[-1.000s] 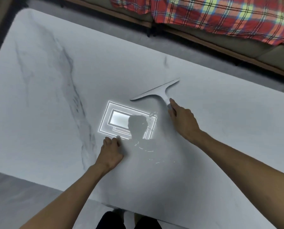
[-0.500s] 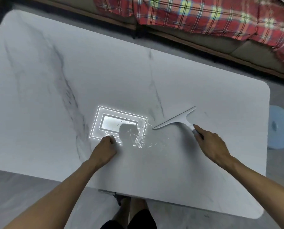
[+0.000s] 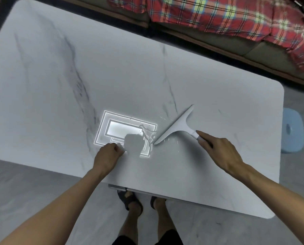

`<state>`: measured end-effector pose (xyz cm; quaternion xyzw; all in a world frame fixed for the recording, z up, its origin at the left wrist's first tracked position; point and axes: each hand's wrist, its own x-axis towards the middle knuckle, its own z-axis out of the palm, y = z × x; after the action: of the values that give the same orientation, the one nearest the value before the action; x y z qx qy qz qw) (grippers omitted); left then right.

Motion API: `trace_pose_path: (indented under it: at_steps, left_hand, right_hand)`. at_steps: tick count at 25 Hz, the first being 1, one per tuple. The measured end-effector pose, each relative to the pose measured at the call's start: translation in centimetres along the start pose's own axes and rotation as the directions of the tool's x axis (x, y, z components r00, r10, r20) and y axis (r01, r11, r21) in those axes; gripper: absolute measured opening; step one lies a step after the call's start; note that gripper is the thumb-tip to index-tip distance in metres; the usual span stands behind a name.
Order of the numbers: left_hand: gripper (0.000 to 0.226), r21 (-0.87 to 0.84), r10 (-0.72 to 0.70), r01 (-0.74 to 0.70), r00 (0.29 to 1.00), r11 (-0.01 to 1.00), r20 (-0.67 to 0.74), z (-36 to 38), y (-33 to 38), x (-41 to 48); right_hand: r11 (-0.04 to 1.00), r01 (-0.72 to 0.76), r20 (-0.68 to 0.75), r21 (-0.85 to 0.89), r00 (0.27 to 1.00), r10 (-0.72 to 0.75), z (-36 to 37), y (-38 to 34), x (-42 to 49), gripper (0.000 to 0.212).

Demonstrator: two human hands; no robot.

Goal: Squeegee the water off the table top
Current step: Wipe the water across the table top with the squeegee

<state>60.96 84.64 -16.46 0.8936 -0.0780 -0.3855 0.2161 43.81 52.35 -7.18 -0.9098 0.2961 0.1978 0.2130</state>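
Observation:
A white marble table top (image 3: 130,71) fills most of the view. My right hand (image 3: 220,151) grips the handle of a white squeegee (image 3: 176,125), index finger stretched along it. Its blade lies flat on the table, running from the upper right down to the lower left. A thin line of water (image 3: 147,137) glints at the blade's lower end, inside the bright reflection of a ceiling light (image 3: 124,129). Small drops shine just right of that end. My left hand (image 3: 108,154) rests on the table as a loose fist, holding nothing, left of the blade.
A sofa with a red plaid blanket (image 3: 227,16) runs along the far side of the table. A light blue stool (image 3: 291,129) stands off the table's right edge. My feet in dark sandals (image 3: 130,200) stand under the near edge.
My right hand has dragged the squeegee toward me and to the right across the table, and the blade now sits steeper. Water has gathered at its lower end. My left hand has stayed put.

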Motion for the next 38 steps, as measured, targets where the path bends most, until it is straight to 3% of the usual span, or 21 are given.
trace_pose_path:
  at_steps: [2, 6, 8, 10, 12, 17, 21, 24, 26, 32, 38]
  left_hand:
    - [0.041, -0.032, -0.05, 0.047, 0.994, 0.998, -0.097, 0.0, -1.3, -0.4]
    - [0.022, -0.182, -0.227, 0.189, 0.95, 0.965, -0.215, -0.6, -3.2, -1.0]
    - [0.006, -0.26, -0.286, 0.23, 0.937, 0.938, -0.202, -0.9, -4.2, -1.3]
    - [0.012, -0.318, -0.316, 0.25, 0.932, 0.915, -0.177, -0.9, -5.1, -1.6]
    - [0.02, -0.347, -0.322, 0.253, 0.934, 0.903, -0.157, -0.7, -5.5, -1.5]
    - [0.036, -0.342, -0.303, 0.261, 0.95, 0.903, -0.075, 0.9, -4.2, -0.3]
    - [0.033, -0.325, -0.244, 0.226, 0.97, 0.918, -0.015, 2.8, -1.9, 0.6]
    - [0.044, -0.175, -0.133, 0.132, 0.991, 0.976, 0.008, 4.6, -0.2, 0.9]
    - [0.047, -0.059, -0.089, 0.091, 0.996, 0.994, 0.027, 5.7, 0.5, 1.0]
    - [0.046, 0.018, -0.12, 0.119, 0.991, 0.993, 0.052, 7.1, 1.8, 1.0]
    - [0.04, 0.035, -0.004, 0.0, 0.993, 0.999, 0.12, 8.5, 3.6, -0.6]
  right_hand:
    - [0.961, 0.253, 0.119, -0.111, 0.964, -0.24, 1.3, -2.5, 0.9, 0.042]
    - [0.68, 0.705, 0.366, -0.204, 0.699, -0.615, 5.4, -9.7, 3.7, 0.043]
    - [0.541, 0.811, 0.436, -0.22, 0.578, -0.689, 7.9, -13.1, 4.8, 0.044]
    - [0.444, 0.865, 0.49, -0.233, 0.499, -0.715, 10.1, -15.5, 5.7, 0.045]
    - [0.396, 0.885, 0.498, -0.245, 0.466, -0.732, 11.0, -16.7, 6.6, 0.044]
    - [0.499, 0.82, 0.387, -0.282, 0.573, -0.722, 9.6, -15.3, 9.7, 0.035]
    - [0.699, 0.66, 0.295, -0.274, 0.75, -0.592, 7.4, -10.9, 10.6, 0.039]
    - [0.845, 0.485, 0.177, -0.224, 0.873, -0.454, 5.9, -5.5, 9.3, 0.053]
    - [0.9, 0.375, 0.124, -0.222, 0.926, -0.355, 5.3, -1.3, 7.8, 0.045]
    - [0.966, 0.138, 0.041, -0.217, 0.99, -0.132, 3.3, 8.6, 1.3, 0.039]
    - [0.982, -0.055, -0.036, -0.179, 0.998, 0.049, 1.8, 10.8, -2.7, 0.039]
